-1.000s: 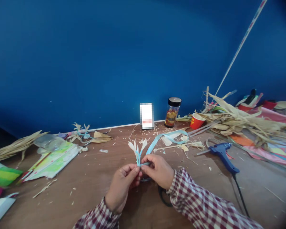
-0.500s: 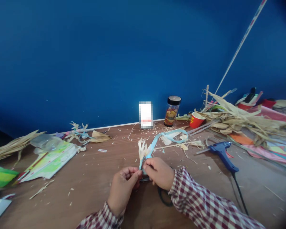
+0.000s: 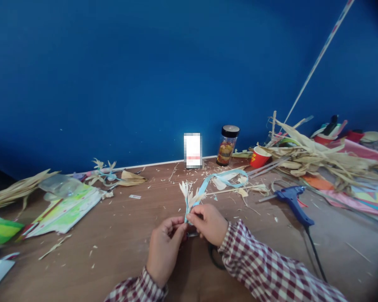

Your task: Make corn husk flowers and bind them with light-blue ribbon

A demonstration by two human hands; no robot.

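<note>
A small pale flower (image 3: 185, 193) of what looks like corn husk stands upright between my hands, its petals spreading at the top. My left hand (image 3: 164, 247) pinches the light-blue-wrapped stem low down, between thumb and forefinger. Just above and to the right, my right hand (image 3: 211, 224) is closed on the light blue ribbon (image 3: 204, 183) where it meets the stem. From there the ribbon runs up and away in a loop across the table. Under my right wrist lie scissors (image 3: 216, 259), partly hidden, with a dark handle showing.
A blue glue gun (image 3: 296, 205) with its cord lies at right. Behind it are a dried husk pile (image 3: 308, 157), a red paper cup (image 3: 260, 157) and a lidded jar (image 3: 227, 147). Painted paper (image 3: 69, 209) and a clear plastic piece (image 3: 60, 186) lie left. Scraps litter the table.
The flower has shifted slightly left and its petals look more spread. My right hand has moved a little left and up against the stem; my left hand keeps its pinch.
</note>
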